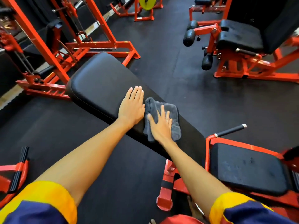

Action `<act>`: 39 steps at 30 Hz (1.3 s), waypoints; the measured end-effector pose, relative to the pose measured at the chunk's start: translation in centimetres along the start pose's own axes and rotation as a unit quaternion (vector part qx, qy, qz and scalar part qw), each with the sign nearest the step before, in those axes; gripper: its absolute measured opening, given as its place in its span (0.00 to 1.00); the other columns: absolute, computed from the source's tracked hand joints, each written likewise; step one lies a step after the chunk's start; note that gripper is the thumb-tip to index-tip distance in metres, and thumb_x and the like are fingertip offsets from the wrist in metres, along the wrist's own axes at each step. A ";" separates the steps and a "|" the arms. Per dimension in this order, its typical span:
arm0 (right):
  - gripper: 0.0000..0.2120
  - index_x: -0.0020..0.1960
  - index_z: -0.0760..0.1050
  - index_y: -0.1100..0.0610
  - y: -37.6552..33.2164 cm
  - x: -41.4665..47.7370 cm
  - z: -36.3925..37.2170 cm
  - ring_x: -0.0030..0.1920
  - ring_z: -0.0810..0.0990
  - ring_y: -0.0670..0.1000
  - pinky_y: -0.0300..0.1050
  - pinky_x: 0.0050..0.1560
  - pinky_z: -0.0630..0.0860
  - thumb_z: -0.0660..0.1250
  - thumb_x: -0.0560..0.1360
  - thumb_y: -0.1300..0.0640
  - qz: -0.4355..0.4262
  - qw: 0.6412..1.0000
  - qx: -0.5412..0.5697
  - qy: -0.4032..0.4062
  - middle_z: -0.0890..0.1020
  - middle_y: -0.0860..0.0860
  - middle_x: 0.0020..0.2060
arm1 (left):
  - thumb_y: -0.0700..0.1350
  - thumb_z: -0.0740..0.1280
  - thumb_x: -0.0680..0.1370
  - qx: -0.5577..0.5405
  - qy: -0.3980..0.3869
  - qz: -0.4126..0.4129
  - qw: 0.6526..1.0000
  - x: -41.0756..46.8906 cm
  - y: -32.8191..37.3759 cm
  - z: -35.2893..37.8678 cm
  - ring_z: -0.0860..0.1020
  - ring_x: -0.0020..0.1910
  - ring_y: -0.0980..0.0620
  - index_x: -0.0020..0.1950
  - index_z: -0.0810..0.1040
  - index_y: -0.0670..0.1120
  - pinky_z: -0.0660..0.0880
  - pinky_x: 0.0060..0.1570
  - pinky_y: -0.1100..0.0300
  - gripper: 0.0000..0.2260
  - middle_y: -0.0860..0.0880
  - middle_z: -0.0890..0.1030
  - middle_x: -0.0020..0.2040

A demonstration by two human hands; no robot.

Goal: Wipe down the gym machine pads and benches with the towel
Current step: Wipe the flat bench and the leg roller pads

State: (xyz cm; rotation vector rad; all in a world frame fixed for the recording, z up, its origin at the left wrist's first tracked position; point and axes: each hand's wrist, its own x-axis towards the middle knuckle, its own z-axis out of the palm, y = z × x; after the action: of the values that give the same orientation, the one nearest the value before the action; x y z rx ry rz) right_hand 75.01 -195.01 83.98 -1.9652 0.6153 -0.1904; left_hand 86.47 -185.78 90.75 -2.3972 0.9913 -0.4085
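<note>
A long black padded bench back [100, 81] runs from the upper left toward the lower right. A crumpled grey towel [174, 113] lies on its middle. My right hand [161, 125] presses flat on the towel with fingers spread. My left hand [132, 107] rests flat on the bare pad just left of the towel, fingers straight and together. A square black seat pad [247, 168] on a red frame sits at the lower right.
Red-framed machines surround the bench: a cable machine [53, 50] at the left, a leg machine with black pads and rollers [239, 36] at the upper right. A yellow weight plate [147, 3] is at the top. Black rubber floor [169, 50] lies between them.
</note>
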 end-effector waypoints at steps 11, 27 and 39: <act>0.39 0.84 0.51 0.49 8.9 1.9 -0.5 0.82 0.51 0.63 0.64 0.80 0.46 0.52 0.81 0.31 0.248 0.967 0.005 0.050 0.53 0.58 0.83 | 0.49 0.49 0.87 -0.040 -0.005 0.074 0.996 -2.2 0.9 0.3 0.51 0.82 0.42 0.82 0.53 0.39 0.45 0.81 0.47 0.26 0.40 0.54 0.83; 0.44 0.84 0.46 0.46 15.5 -7.8 4.2 0.83 0.40 0.54 0.63 0.81 0.42 0.67 0.78 0.36 0.016 0.986 -0.141 0.088 0.44 0.46 0.84 | 0.49 0.49 0.85 -0.033 -0.006 0.117 0.993 -3.5 3.0 1.0 0.52 0.82 0.40 0.82 0.54 0.37 0.48 0.80 0.45 0.27 0.40 0.56 0.82; 0.40 0.83 0.50 0.47 13.5 -8.6 2.8 0.83 0.46 0.52 0.53 0.82 0.42 0.69 0.80 0.43 0.019 0.995 -0.014 0.092 0.52 0.49 0.84 | 0.50 0.47 0.85 -0.018 -0.013 0.120 0.992 -3.6 3.3 1.1 0.50 0.83 0.42 0.82 0.52 0.38 0.46 0.80 0.45 0.27 0.41 0.53 0.83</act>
State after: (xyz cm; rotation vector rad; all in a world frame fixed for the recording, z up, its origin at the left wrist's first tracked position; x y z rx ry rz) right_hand 64.18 -193.16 72.01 -1.9749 0.7790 -0.3434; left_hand 82.60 -184.76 87.68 -2.2718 1.2672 -0.2718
